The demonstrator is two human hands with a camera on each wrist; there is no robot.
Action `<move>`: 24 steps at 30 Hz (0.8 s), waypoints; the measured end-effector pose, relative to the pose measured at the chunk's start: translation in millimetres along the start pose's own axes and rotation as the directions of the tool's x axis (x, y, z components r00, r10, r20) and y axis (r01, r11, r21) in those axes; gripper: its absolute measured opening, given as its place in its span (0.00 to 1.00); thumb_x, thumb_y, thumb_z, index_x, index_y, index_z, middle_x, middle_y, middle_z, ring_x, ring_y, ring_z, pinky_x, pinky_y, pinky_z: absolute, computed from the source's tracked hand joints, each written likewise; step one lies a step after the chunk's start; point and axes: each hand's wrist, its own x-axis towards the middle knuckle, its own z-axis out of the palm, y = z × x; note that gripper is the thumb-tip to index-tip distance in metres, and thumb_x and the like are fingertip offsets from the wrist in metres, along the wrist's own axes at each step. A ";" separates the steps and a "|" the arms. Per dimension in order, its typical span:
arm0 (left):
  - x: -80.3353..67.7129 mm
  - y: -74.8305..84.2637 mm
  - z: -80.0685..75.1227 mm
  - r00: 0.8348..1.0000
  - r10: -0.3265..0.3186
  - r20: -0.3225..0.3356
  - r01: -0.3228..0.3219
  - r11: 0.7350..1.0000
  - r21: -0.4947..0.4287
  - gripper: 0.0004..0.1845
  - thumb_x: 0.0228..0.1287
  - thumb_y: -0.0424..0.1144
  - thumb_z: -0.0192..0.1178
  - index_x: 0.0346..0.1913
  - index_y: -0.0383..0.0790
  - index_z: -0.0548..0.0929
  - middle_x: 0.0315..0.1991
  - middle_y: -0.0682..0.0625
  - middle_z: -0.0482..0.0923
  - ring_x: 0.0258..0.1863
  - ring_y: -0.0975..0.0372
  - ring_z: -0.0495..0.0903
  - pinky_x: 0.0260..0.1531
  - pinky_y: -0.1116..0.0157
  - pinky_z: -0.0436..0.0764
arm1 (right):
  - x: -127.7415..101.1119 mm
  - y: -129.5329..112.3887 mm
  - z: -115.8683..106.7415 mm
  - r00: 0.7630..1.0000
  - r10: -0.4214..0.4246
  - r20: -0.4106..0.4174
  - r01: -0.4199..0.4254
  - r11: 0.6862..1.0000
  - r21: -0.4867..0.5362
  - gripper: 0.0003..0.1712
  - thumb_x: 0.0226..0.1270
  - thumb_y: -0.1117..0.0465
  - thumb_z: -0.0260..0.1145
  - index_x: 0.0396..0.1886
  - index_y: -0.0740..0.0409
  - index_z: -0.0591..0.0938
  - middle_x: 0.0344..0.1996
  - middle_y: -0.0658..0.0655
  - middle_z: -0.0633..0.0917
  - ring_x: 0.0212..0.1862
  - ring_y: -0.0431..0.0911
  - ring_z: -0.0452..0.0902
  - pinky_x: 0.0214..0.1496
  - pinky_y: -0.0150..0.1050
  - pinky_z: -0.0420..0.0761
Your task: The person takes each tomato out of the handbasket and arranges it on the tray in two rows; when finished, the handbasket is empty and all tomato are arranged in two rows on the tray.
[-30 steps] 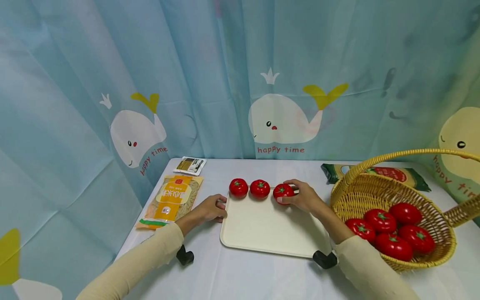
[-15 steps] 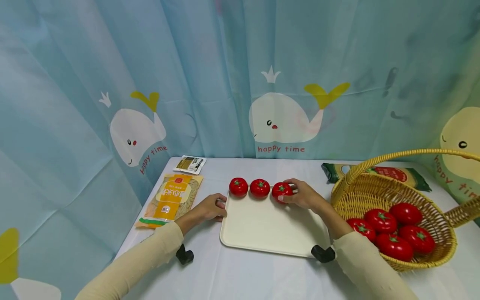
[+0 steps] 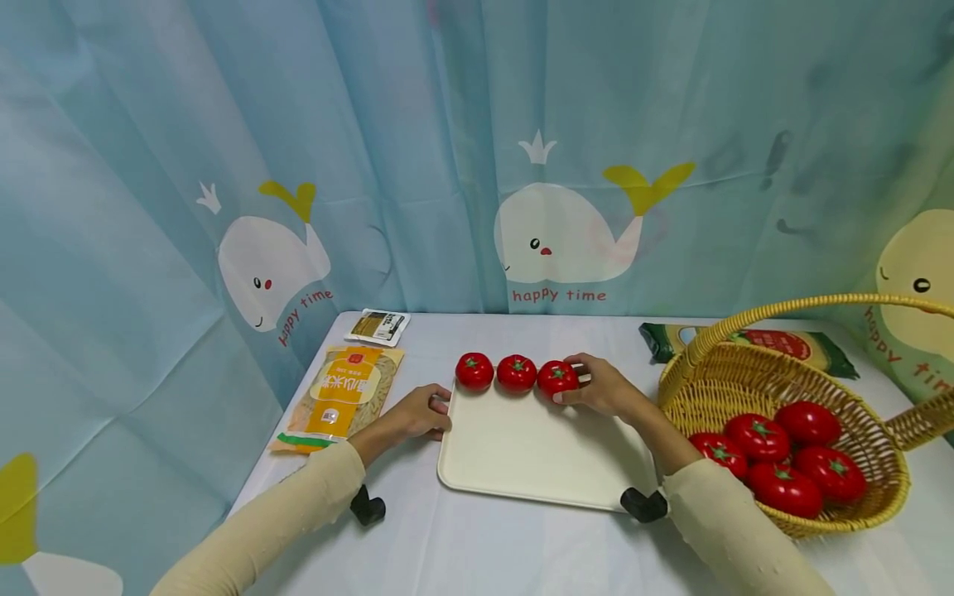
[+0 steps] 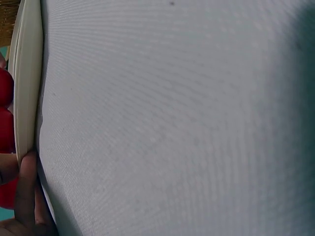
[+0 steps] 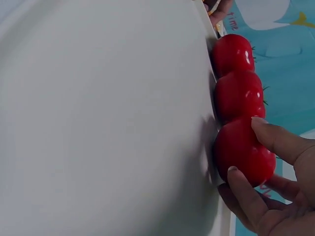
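My right hand (image 3: 605,387) holds a red tomato (image 3: 555,380) at the tray's back edge, thumb and fingers curled round its sides. That tomato stands third in a row, beside the middle tomato (image 3: 516,374) and the left tomato (image 3: 474,372). In the right wrist view the held tomato (image 5: 243,153) touches its neighbour. The cream tray (image 3: 537,455) lies flat on the table. At its left side my left hand (image 3: 419,412) grips the rim; in the left wrist view, fingers (image 4: 25,189) lie against the tray's corner.
A wicker basket (image 3: 726,381) with a tall handle and several tomatoes (image 3: 782,490) stands at right. Behind it lies a green packet (image 3: 835,354). A yellow food bag (image 3: 346,393) and a small sachet (image 3: 378,328) lie at left. A patterned curtain (image 3: 447,165) hangs behind the table.
My right hand has moved the held tomato slightly left, closing the gap to the middle tomato. My left hand stays at the tray's left rim.
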 end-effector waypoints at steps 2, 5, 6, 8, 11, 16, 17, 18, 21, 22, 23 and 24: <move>0.2 -0.1 0.1 1.000 0.000 0.000 0.000 1.000 -0.001 0.28 0.55 0.26 0.66 0.61 0.33 0.74 0.40 0.43 0.75 0.32 0.58 0.79 0.34 0.65 0.88 | -0.3 -0.8 -0.3 1.000 -0.001 0.002 0.001 1.000 0.000 0.45 0.61 0.57 0.75 0.71 0.68 0.65 0.65 0.75 0.72 0.63 0.66 0.72 0.64 0.57 0.78; 0.6 0.0 0.1 1.000 -0.005 -0.001 0.005 1.000 -0.002 0.28 0.55 0.26 0.66 0.61 0.33 0.74 0.40 0.44 0.75 0.32 0.59 0.79 0.34 0.66 0.88 | -0.4 -1.2 -0.1 1.000 -0.001 0.004 0.001 1.000 -0.005 0.44 0.62 0.57 0.74 0.72 0.68 0.64 0.64 0.75 0.72 0.63 0.65 0.72 0.63 0.56 0.79; 0.7 -0.1 0.2 1.000 -0.006 -0.001 0.006 1.000 -0.001 0.28 0.55 0.26 0.66 0.61 0.33 0.74 0.40 0.44 0.75 0.32 0.59 0.79 0.34 0.66 0.88 | -0.2 -0.9 0.0 1.000 0.000 0.005 0.000 1.000 -0.008 0.44 0.62 0.57 0.74 0.72 0.68 0.64 0.64 0.75 0.73 0.63 0.65 0.73 0.63 0.56 0.79; 0.7 0.1 0.2 1.000 -0.010 0.002 0.010 1.000 0.000 0.28 0.56 0.26 0.66 0.61 0.34 0.74 0.40 0.43 0.75 0.32 0.59 0.80 0.34 0.66 0.88 | 0.1 -0.5 0.6 1.000 0.005 0.002 -0.005 1.000 -0.012 0.44 0.62 0.57 0.73 0.73 0.67 0.64 0.63 0.74 0.73 0.62 0.64 0.73 0.62 0.55 0.80; 0.3 0.4 0.3 1.000 -0.013 -0.001 0.013 1.000 0.008 0.27 0.56 0.26 0.66 0.61 0.34 0.74 0.40 0.43 0.75 0.32 0.59 0.80 0.33 0.66 0.88 | 1.2 0.3 1.6 1.000 0.004 0.001 -0.004 1.000 -0.022 0.44 0.63 0.57 0.73 0.74 0.66 0.63 0.63 0.74 0.74 0.61 0.63 0.74 0.61 0.54 0.80; -0.1 1.1 0.4 1.000 -0.009 -0.006 0.009 1.000 0.013 0.27 0.56 0.26 0.67 0.60 0.34 0.74 0.40 0.44 0.75 0.31 0.59 0.79 0.33 0.66 0.88 | 3.1 0.4 2.8 1.000 0.013 0.001 -0.013 1.000 -0.023 0.45 0.63 0.57 0.73 0.74 0.65 0.63 0.63 0.73 0.74 0.61 0.62 0.74 0.59 0.52 0.81; -0.2 1.2 0.4 1.000 -0.009 -0.006 0.009 1.000 0.010 0.27 0.55 0.26 0.66 0.60 0.33 0.74 0.39 0.44 0.75 0.31 0.59 0.79 0.33 0.66 0.88 | 3.2 0.3 2.9 1.000 0.015 0.001 -0.015 1.000 -0.025 0.45 0.63 0.57 0.73 0.74 0.65 0.63 0.63 0.73 0.74 0.61 0.62 0.74 0.59 0.52 0.81; -0.2 1.2 0.5 1.000 -0.008 -0.005 0.008 1.000 0.009 0.27 0.55 0.26 0.66 0.59 0.33 0.74 0.39 0.44 0.75 0.31 0.59 0.79 0.33 0.66 0.88 | 3.3 0.3 2.8 1.000 0.016 0.002 -0.016 0.999 -0.028 0.45 0.63 0.57 0.73 0.74 0.64 0.63 0.63 0.73 0.74 0.61 0.62 0.74 0.59 0.52 0.81; 0.5 0.9 0.6 1.000 -0.003 -0.003 0.003 1.000 0.006 0.27 0.55 0.26 0.66 0.60 0.33 0.74 0.39 0.44 0.75 0.31 0.59 0.79 0.33 0.66 0.88 | 3.1 0.1 2.1 1.000 0.015 0.005 -0.015 0.999 -0.041 0.45 0.63 0.56 0.73 0.75 0.64 0.63 0.63 0.73 0.74 0.61 0.62 0.74 0.60 0.53 0.80; 0.8 0.6 0.8 1.000 -0.003 -0.002 0.003 1.000 0.006 0.27 0.55 0.26 0.66 0.60 0.33 0.74 0.39 0.44 0.75 0.31 0.59 0.79 0.33 0.65 0.88 | 3.0 0.0 1.9 1.000 0.016 0.007 -0.015 0.999 -0.048 0.46 0.63 0.54 0.73 0.75 0.64 0.63 0.63 0.73 0.74 0.61 0.63 0.74 0.60 0.53 0.80; 1.1 0.7 0.9 1.000 -0.006 -0.002 0.006 1.000 0.004 0.27 0.56 0.26 0.66 0.60 0.33 0.74 0.40 0.44 0.75 0.31 0.59 0.80 0.33 0.65 0.88 | 3.1 0.1 1.8 1.000 0.015 0.007 -0.015 0.998 -0.058 0.46 0.63 0.52 0.73 0.75 0.63 0.63 0.63 0.73 0.74 0.61 0.62 0.74 0.59 0.53 0.80; 1.7 0.4 1.1 1.000 -0.006 -0.001 0.006 1.000 0.003 0.27 0.56 0.26 0.66 0.60 0.33 0.74 0.40 0.43 0.75 0.31 0.59 0.80 0.33 0.65 0.88 | 3.3 0.3 1.7 1.000 0.014 0.007 -0.014 0.998 -0.064 0.46 0.64 0.51 0.72 0.75 0.63 0.63 0.63 0.73 0.74 0.61 0.62 0.74 0.59 0.53 0.80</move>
